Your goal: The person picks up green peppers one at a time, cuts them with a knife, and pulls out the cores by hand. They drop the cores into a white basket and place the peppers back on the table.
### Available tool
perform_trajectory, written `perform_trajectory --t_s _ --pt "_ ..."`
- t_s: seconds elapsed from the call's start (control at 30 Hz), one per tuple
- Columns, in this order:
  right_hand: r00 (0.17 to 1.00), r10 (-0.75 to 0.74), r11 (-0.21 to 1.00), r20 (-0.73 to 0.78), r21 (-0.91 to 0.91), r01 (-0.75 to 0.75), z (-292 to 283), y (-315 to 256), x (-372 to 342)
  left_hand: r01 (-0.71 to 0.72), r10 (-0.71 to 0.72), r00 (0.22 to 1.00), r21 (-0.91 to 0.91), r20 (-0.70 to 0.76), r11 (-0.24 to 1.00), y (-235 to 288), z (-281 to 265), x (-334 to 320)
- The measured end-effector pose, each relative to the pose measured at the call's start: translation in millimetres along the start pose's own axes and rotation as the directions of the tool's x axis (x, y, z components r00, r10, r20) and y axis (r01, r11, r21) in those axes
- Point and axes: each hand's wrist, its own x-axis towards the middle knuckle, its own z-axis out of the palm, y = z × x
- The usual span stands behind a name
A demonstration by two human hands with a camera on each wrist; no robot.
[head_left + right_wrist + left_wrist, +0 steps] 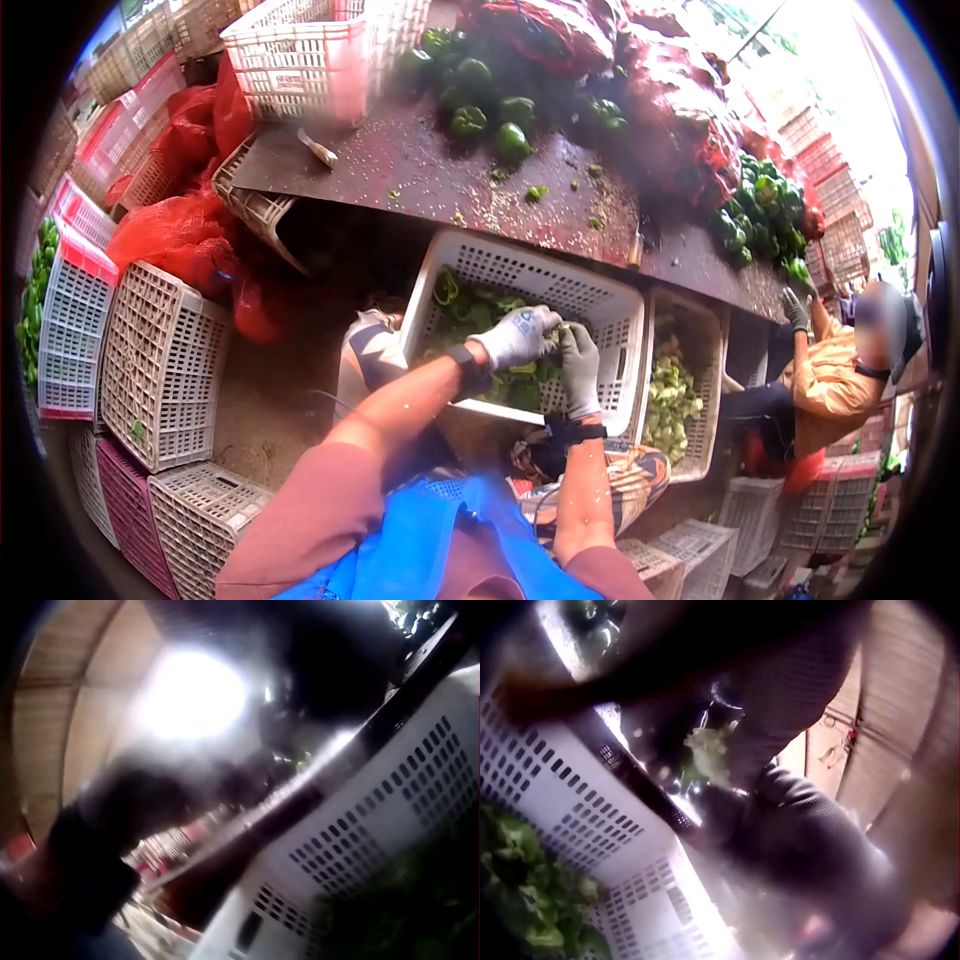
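Both gloved hands meet above a white crate (632,350) holding green pepper pieces (525,390). My left hand (516,338) has its fingers curled at a small pale-green piece (553,338), which my right hand (580,370) pinches from the other side. In the left wrist view the pale piece (709,755) shows between the dark left hand (787,682) above and the right hand (802,825) below. The right wrist view is dark and glary, with a bit of green (304,760) between the hands; the fingertips are mostly hidden there.
A table (400,175) with whole green peppers (513,142), red net sacks (680,110) and a knife (318,149) lies beyond the crate. Right of it stands a crate of pale scraps (672,400). Stacked crates (165,365) stand left; another person (840,375) sits right.
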Motion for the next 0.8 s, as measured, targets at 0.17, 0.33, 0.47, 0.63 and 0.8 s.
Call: perform_trajectory --t_s 0.17,0.33,0.47,0.63,0.8 --pt "0.871 -0.352 0.871 -0.343 -0.461 0.171 26 10 -14 0.191 -0.199 0.976 0.082 0.093 0.978 -4 -11 8" --pt "0.983 0.091 0.769 -0.162 -0.615 -0.173 -7 56 4 0.356 -0.371 0.924 -0.143 -0.094 0.923 19 -36 42" --pt "0.999 0.030 0.733 -0.024 -0.679 -0.038 -2 77 -5 0.011 -0.013 1.000 -0.340 -0.005 0.940 87 11 106" --pt "0.979 -0.199 0.854 0.054 -0.480 0.200 -1 101 -1 -0.028 0.032 0.982 0.021 -0.186 0.999 66 -3 160" --pt "0.987 -0.158 0.938 0.000 -0.313 0.150 3 103 0 0.663 -0.487 0.736 0.352 -0.470 0.661 -71 -117 211"
